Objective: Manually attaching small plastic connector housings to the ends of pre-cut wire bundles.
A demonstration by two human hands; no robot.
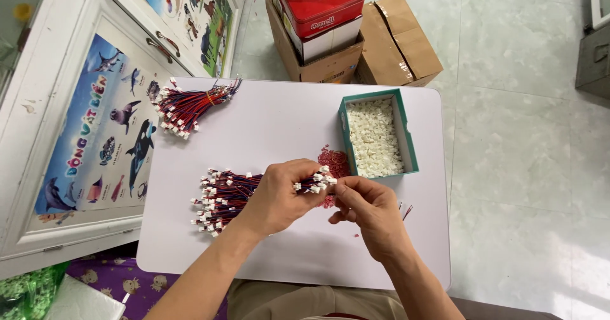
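- The single head camera sits above the seated person and looks steeply down at the white table [279, 123].
- It faces forward, away from the body, toward the cardboard boxes [387, 47] at 12 o'clock.
- It is near enough that both forearms enter from 6 o'clock.
- A cabinet [76, 136] lies at 9 o'clock, tiled floor [521, 155] at 3 o'clock.

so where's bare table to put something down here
Free: the table's middle, between the tied wire bundle and the green box, and the near edge below both hands. Crowded: around the left hand, right hand and held wires.
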